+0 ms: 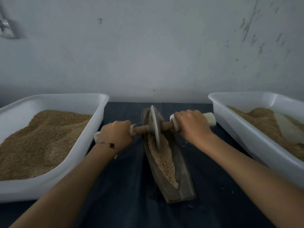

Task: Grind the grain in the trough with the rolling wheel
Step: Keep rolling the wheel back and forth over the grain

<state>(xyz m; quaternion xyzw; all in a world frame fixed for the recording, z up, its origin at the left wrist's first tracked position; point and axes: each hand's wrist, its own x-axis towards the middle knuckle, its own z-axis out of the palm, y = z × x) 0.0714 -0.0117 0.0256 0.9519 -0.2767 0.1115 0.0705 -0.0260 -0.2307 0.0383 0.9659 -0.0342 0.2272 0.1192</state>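
Observation:
A long boat-shaped metal trough (pixel 181 183) lies lengthwise on the dark cloth in the middle, holding pale crushed grain (pixel 164 158). A grey rolling wheel (pixel 155 124) stands upright in the trough's far half, on a wooden axle (pixel 141 130) with white-wrapped ends. My left hand (pixel 116 134) is shut on the left handle and wears a bracelet. My right hand (pixel 191 126) is shut on the right handle (pixel 209 118), whose white tip sticks out past my fingers. The wheel's lower rim sits in the grain.
A white plastic tub (pixel 54 175) of tan grain stands at the left, close to my left hand. Another white tub (pixel 253 137) with grain stands at the right. A dark blue cloth (pixel 125 195) covers the table. A grey wall rises right behind the trough.

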